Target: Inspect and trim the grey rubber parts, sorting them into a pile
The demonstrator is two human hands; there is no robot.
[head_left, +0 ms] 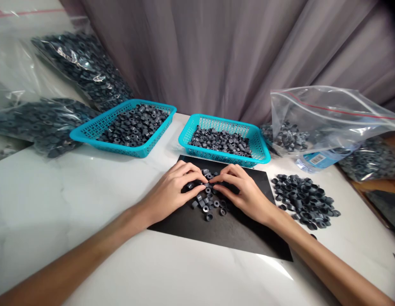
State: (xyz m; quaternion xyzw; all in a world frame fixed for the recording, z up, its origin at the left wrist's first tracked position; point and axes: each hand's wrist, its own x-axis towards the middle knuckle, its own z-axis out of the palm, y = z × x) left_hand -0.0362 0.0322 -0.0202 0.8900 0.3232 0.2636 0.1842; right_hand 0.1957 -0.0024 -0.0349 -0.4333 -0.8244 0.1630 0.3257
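Both hands rest on a black mat [229, 231] over a small scatter of dark grey ring-shaped parts [208, 204]. My left hand [173, 191] has its fingers curled and pinched on one or two of the rings at its fingertips. My right hand [243, 191] meets it fingertip to fingertip, fingers bent and pressed down onto the rings; what it grips is hidden. More loose rings lie just below the fingertips.
Two turquoise baskets of grey rings stand behind the mat, one at left [89, 134] and one at centre [262, 151]. A loose pile of rings [304, 199] lies right of the mat. Clear bags of rings sit at left [41, 121] and right [328, 119]. A grey curtain hangs behind.
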